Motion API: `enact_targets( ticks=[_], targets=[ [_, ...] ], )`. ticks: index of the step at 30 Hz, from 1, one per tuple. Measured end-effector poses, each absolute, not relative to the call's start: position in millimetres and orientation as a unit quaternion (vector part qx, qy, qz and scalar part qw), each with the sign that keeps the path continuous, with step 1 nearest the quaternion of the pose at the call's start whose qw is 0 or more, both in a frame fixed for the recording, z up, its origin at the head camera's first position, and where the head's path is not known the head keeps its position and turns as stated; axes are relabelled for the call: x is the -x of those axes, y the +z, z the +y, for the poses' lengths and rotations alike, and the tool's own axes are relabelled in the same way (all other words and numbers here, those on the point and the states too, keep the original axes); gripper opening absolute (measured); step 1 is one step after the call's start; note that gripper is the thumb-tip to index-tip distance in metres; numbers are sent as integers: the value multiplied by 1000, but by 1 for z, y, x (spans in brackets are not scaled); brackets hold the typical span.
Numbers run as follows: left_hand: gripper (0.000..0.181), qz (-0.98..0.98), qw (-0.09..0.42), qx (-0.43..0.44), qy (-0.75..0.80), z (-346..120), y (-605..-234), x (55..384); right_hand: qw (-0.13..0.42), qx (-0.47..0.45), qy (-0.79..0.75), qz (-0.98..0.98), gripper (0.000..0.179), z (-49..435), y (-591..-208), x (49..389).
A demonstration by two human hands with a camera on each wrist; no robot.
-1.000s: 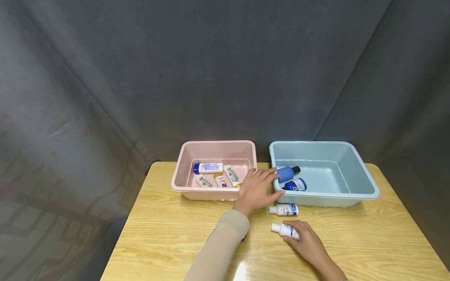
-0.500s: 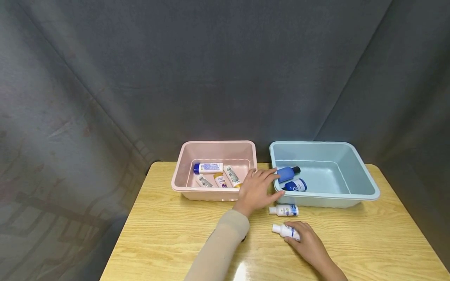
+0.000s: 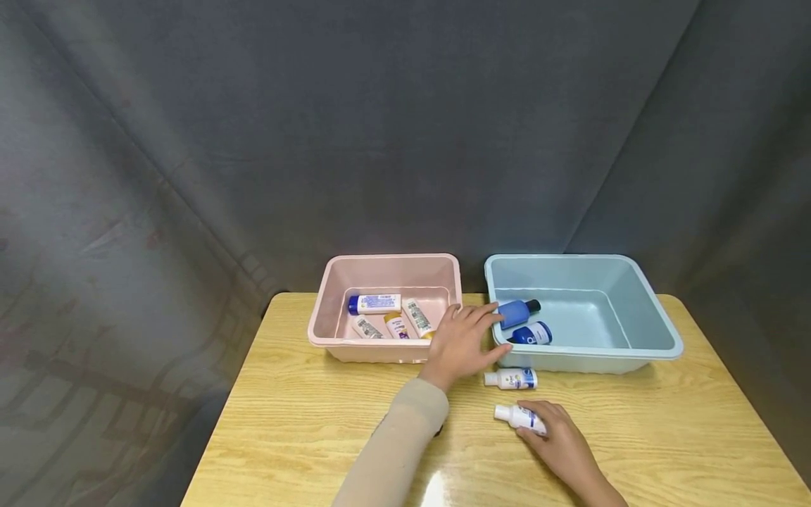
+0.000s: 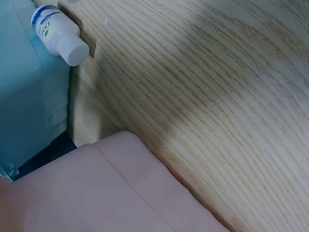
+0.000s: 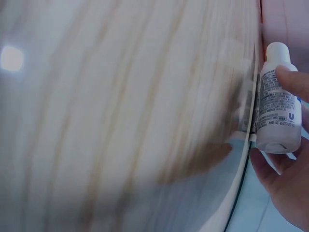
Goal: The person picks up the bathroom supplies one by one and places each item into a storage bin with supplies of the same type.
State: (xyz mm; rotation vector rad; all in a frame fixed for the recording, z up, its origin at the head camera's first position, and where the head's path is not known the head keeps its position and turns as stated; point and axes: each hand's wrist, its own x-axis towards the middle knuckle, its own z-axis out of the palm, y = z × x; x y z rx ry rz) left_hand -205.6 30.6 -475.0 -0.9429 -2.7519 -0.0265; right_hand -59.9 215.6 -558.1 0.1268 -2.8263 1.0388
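In the head view my right hand (image 3: pixel 560 443) grips a small white bottle (image 3: pixel 519 417) low over the wooden table, its cap pointing left. The right wrist view shows fingers and thumb around this bottle (image 5: pixel 279 106), fine print facing the camera. A second white bottle (image 3: pixel 513 379) with a blue-patterned label lies on its side by the front wall of the light blue tub (image 3: pixel 589 351). My left hand (image 3: pixel 459 345) spreads its fingers across the gap between that tub and the pink tub (image 3: pixel 367 343), fingertips at the blue tub's rim and nothing held.
The pink tub has several small tubes and bottles inside, including a white tube with a blue cap (image 3: pixel 375 303). Two blue bottles lie at the left in the blue tub, one black-capped (image 3: pixel 514 313), one white-labelled (image 3: pixel 533 333). A grey curtain (image 3: pixel 405 141) hangs behind the table.
My right hand and the white bottle in it have shifted slightly to the right. The left hand stays where it was, as do the tubs and the second white bottle.
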Motion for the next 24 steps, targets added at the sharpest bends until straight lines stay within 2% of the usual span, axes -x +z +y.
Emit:
enact_targets(
  ticks=[14, 24],
  targets=[
    [66, -941, 116, 318, -10, 30, -475, 204, 56, -29, 342, -938, 41, 219, -552, 53],
    [65, -944, 105, 314, -11, 31, -473, 203, 104, -34, 341, -934, 43, 224, -548, 47]
  ],
)
